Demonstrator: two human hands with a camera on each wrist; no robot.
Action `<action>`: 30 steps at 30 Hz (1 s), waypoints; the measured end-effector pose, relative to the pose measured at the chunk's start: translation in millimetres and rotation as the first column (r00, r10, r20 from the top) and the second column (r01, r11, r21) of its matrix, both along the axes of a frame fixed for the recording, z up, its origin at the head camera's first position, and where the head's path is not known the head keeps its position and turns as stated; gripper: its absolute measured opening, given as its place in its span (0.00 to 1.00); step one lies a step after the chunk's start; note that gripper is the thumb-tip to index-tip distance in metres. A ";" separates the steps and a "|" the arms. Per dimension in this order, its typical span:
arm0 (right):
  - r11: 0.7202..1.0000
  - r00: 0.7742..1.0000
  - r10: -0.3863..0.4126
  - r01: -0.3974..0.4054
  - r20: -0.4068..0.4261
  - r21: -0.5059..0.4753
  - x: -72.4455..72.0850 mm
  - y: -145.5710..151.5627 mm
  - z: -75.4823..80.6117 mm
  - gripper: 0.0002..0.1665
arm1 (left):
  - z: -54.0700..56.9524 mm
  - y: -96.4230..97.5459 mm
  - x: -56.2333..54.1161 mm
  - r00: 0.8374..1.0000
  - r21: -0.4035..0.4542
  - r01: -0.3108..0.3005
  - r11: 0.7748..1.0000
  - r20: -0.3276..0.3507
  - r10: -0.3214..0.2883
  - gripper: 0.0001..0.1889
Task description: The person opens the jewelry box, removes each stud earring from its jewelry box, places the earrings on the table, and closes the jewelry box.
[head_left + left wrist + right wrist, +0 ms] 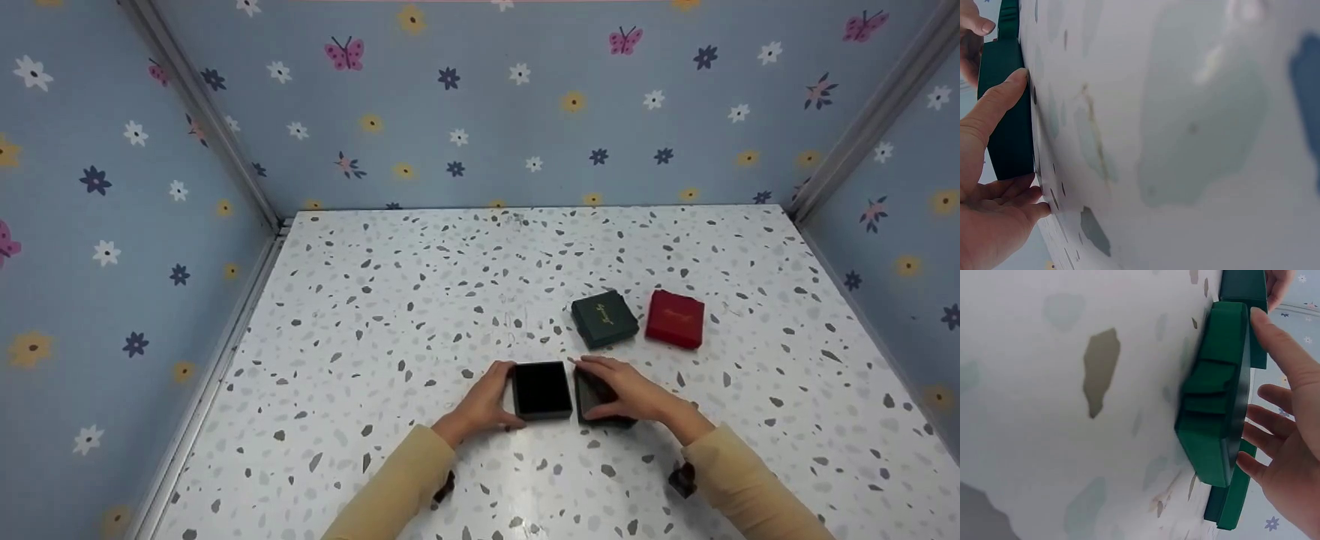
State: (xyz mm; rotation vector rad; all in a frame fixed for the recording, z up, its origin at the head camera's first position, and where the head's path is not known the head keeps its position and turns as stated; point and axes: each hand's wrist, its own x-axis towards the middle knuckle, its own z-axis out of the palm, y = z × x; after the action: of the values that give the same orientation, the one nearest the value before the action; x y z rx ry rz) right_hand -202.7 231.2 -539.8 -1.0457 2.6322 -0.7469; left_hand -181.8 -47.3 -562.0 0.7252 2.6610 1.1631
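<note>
A dark green square box (541,416), uncovered and black inside, sits on the table with its inside facing up. My left hand (480,405) holds it from the left side, thumb along the near wall and fingers at the far corner. The left wrist view shows the thumb on the green wall (1008,118). Just right of the box lies a matching flat green piece, likely its lid (1213,399), with a dark top face. My right hand (626,390) rests over it, fingers spread and fairly straight, fingertips at its top and edge.
Behind the right hand lies a closed green box (604,319) with gold lettering. A closed red box (675,319) lies right beside it. The speckled white table (390,300) is bounded by patterned blue panels (495,105) at the back and sides.
</note>
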 end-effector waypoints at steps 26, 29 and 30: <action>1.000 0.999 -0.023 0.023 -0.039 -0.001 10.9 3.5 -10.3 0.57 | -2.6 -0.5 0.8 1.000 0.026 0.013 1.000 -0.011 -0.013 0.47; 0.999 0.999 -0.032 0.031 -0.039 -0.021 11.0 2.6 -7.5 0.58 | -2.9 -0.6 0.2 1.000 0.029 0.004 1.000 -0.011 -0.003 0.47; 0.999 0.999 -0.026 0.025 -0.047 -0.025 10.8 2.1 -6.0 0.58 | -2.7 -0.6 0.2 1.000 0.027 0.003 1.000 -0.013 -0.002 0.47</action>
State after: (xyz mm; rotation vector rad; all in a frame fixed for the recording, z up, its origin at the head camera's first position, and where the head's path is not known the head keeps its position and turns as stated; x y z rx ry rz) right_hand -191.9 233.3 -545.8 -1.0505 2.6875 -0.7711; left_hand -181.5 -47.9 -564.7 0.7423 2.6588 1.2002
